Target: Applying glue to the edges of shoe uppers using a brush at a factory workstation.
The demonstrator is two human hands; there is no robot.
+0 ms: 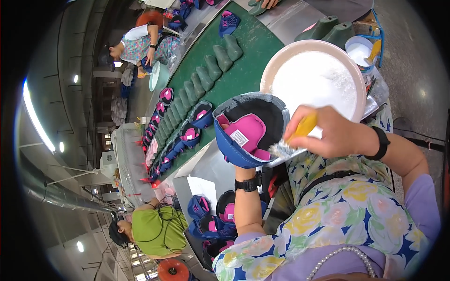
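My left hand, mostly hidden, holds up a blue shoe upper from beneath. Its open underside faces me, showing black lining, a pink inner piece with a white label, and a greyish, wet-looking rim. My right hand is closed round the yellow handle of a brush. The pale bristles touch the upper's inner edge, close to the pink piece; the hand is slightly blurred. Just behind both hands stands a pale pink basin holding a white substance.
A green table carries rows of dark green shoe lasts and more blue uppers. Further uppers lie on a metal tray near my left arm. A white tub with a yellow-handled brush stands beyond the basin. Other people work nearby.
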